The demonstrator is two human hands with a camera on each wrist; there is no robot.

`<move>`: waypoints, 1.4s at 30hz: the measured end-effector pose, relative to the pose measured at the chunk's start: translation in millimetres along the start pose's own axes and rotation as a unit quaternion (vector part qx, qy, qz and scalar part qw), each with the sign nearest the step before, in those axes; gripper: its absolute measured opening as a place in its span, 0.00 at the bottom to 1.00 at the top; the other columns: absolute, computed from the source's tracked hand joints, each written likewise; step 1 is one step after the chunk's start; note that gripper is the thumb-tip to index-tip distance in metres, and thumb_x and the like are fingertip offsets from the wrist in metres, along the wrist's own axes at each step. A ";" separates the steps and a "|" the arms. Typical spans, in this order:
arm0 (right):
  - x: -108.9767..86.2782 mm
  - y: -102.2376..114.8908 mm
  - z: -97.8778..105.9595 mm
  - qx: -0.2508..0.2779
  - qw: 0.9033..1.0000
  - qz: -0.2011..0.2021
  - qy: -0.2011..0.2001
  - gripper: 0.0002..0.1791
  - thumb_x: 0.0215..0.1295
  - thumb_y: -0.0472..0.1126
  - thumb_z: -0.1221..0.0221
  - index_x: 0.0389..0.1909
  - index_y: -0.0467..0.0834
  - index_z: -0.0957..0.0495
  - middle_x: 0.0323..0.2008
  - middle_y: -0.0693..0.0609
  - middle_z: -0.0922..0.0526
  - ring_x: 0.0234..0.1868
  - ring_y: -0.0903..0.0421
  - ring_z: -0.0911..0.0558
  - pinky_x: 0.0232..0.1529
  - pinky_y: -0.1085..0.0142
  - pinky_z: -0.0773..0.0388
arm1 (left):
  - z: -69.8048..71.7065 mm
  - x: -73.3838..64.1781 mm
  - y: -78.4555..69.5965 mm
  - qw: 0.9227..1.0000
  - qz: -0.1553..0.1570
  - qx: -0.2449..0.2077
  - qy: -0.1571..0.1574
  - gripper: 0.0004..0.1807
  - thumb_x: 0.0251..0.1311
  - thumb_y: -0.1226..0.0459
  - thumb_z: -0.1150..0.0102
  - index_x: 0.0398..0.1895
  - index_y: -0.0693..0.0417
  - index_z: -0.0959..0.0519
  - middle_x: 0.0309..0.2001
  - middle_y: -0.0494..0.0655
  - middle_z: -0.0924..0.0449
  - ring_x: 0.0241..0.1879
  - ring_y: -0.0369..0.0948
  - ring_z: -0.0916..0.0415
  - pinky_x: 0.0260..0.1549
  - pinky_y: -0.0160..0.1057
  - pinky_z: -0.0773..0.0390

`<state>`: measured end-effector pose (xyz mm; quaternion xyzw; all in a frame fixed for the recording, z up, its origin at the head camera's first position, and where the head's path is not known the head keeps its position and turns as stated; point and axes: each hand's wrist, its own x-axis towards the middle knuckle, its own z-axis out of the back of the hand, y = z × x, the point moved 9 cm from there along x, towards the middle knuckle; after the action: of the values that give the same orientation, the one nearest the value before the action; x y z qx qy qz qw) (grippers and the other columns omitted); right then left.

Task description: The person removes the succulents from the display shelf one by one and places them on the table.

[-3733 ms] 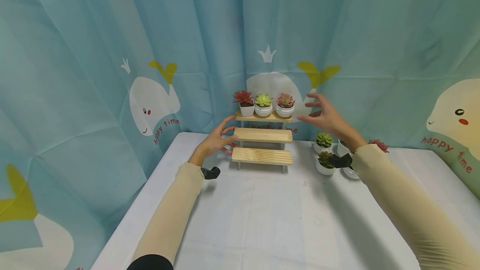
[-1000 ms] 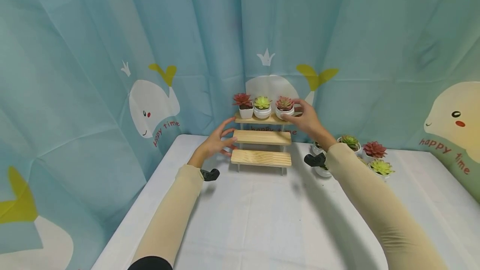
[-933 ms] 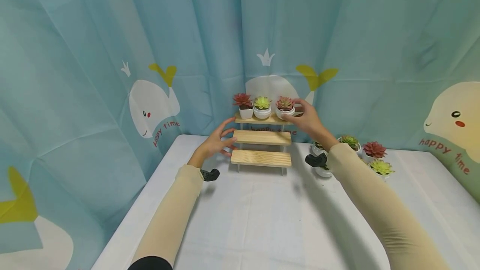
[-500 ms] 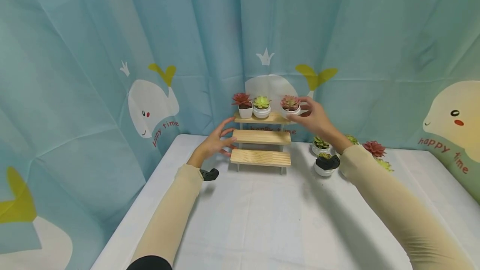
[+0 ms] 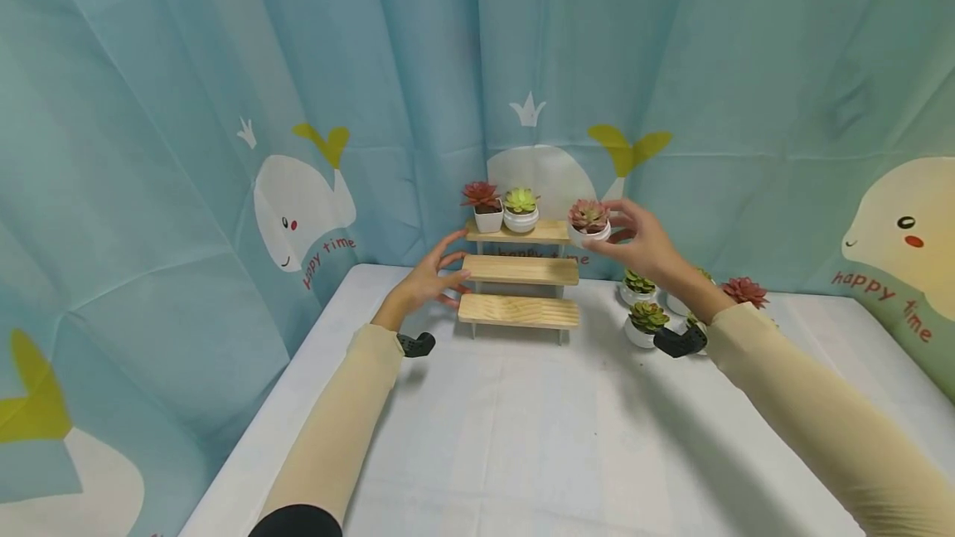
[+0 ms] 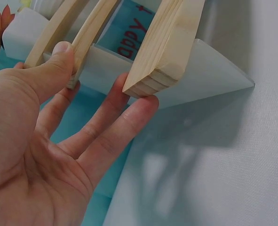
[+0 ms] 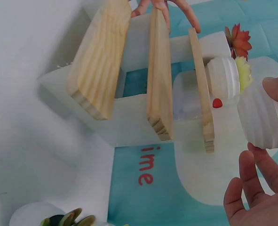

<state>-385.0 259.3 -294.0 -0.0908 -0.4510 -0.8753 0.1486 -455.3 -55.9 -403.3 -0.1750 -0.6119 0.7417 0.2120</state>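
Three wooden boards on pale side supports form a tiered shelf stand. Along its left ends rests my left hand, fingers spread and nearly straight; in the left wrist view its thumb lies at the middle board and two fingertips touch the lowest board's end. My right hand pinches a pink potted succulent by its round white pot, just off the top board's right end. In the right wrist view the pot is apart from that board. A red succulent and a lime-green one stand on top.
Several more potted succulents stand on the white table right of the stand, among them a dark green one and a red one, partly hidden by my right arm. A blue whale-print curtain hangs behind the table.
My right hand was apart from the pink succulent at first, then held it on the top board. It has since drawn the pot right, past the board's end. My left hand stays put.
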 end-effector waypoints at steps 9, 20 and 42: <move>-19.4 -7.9 0.6 0.001 1.000 -0.025 0.006 0.39 0.66 0.50 0.30 0.73 0.46 0.35 0.64 0.38 0.24 0.55 0.43 0.21 0.51 0.49 0.22 | -0.8 0.8 1.7 1.000 -0.002 -0.004 0.003 0.43 0.75 0.63 0.41 0.82 0.25 0.52 0.80 0.54 0.47 0.54 0.63 0.20 0.39 0.55 0.13; -50.3 -13.9 5.8 -0.015 0.999 -0.022 0.020 0.39 0.66 0.50 0.30 0.74 0.46 0.36 0.65 0.36 0.25 0.54 0.44 0.20 0.43 0.63 0.20 | -1.2 -2.0 -1.6 1.000 -0.003 -0.003 0.004 0.43 0.75 0.63 0.43 0.83 0.26 0.53 0.81 0.54 0.49 0.59 0.67 0.24 0.41 0.58 0.14; -127.4 -57.1 1.2 -0.002 0.998 -0.066 0.007 0.36 0.66 0.46 0.29 0.70 0.42 0.32 0.56 0.40 0.20 0.45 0.60 0.18 0.42 0.70 0.19 | 0.0 0.6 -1.7 1.000 -0.009 -0.004 0.010 0.43 0.75 0.63 0.42 0.83 0.26 0.53 0.81 0.55 0.49 0.57 0.67 0.22 0.40 0.59 0.14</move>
<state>-284.8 314.3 -374.1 -0.0545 -0.4533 -0.8848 0.0934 -455.7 -55.3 -401.7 -0.1779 -0.6144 0.7353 0.2242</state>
